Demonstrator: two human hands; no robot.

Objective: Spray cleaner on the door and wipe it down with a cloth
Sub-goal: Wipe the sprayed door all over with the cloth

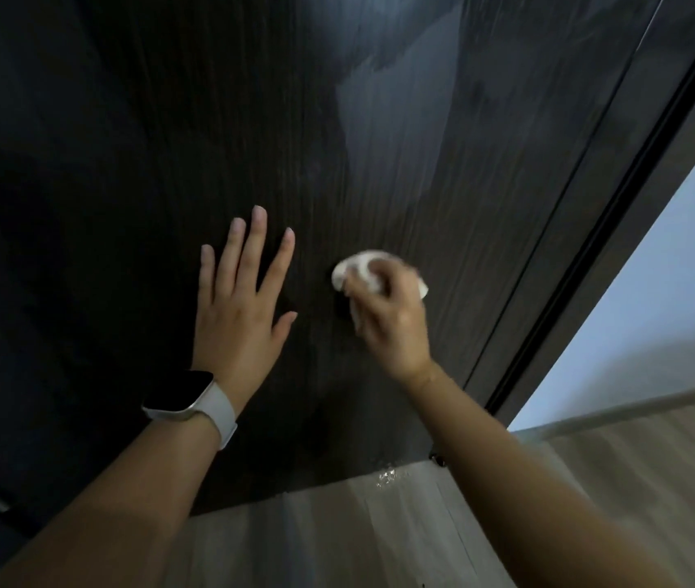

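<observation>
Door (337, 142), dark wood-grain, fills the view from above, its lower right part streaked with a wet sheen. Left hand (240, 316), a pale smartwatch (191, 403) on its wrist, lies flat and unclenched against it. Just beside, the right hand (392, 320) clutches a crumpled white cloth (362, 269) pressed to the panel. Pale wood floor (379, 536) below carries small droplets; a light wall (676, 269) stands right.

Door (379, 142): dark wood-grain panel, upright, seen from close and low, hazy wet sheen across its upper right area, bottom edge just above pale floor. Cloth (362, 271): small white wad, crumpled, pressed against the door's lower middle, partly covered by the fingers gripping it.
</observation>
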